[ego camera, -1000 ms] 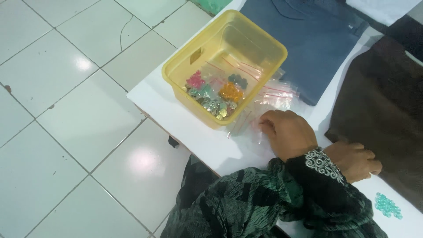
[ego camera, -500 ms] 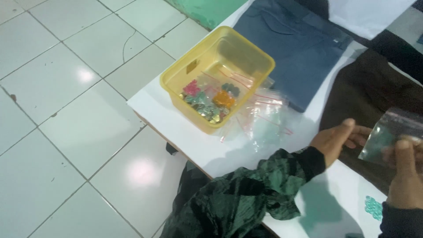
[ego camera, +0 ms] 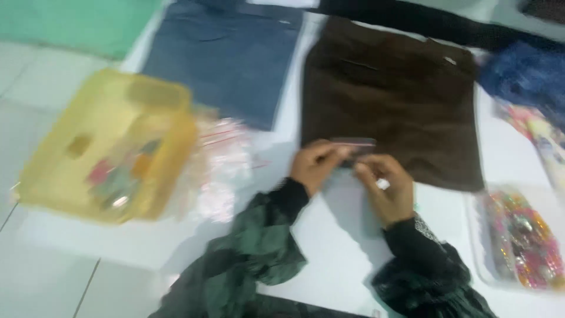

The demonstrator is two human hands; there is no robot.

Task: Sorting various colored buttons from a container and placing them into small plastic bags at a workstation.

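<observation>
I see my left hand (ego camera: 316, 164) and right hand (ego camera: 385, 188) both pinching a small clear bag (ego camera: 353, 143). They meet over the brown cloth's (ego camera: 391, 94) lower edge.

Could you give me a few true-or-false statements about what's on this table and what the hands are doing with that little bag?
1. Both hands hold a small clear bag with a red strip along its top. True: the left hand and the right hand grip the small clear bag between them.
2. The yellow tub stands at the right of the table. False: it is at the left edge.
3. The hands work just in front of a brown cloth. True.
4. The blue cloth lies on top of the brown one. False: they lie side by side, apart.
5. The yellow tub is empty. False: small coloured bits lie in it.
</observation>
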